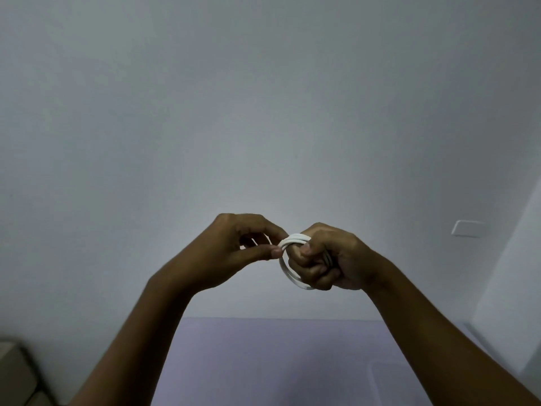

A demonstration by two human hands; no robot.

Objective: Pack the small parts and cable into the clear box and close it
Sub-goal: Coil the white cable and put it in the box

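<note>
A white cable (pixel 288 269) is wound into a small coil and held up in front of the wall, well above the table. My right hand (pixel 328 257) is closed around the coil, with the loops running through its fingers. My left hand (pixel 248 243) pinches the top of the coil between thumb and forefinger. The faint edge of a clear box (pixel 380 369) shows low on the right of the table, partly behind my right forearm. No small parts are in view.
A lilac table top (pixel 263 361) lies below my hands. A pale wall fills the background, with a white wall plate (pixel 467 228) at the right. A beige object (pixel 14 373) sits at the bottom left corner.
</note>
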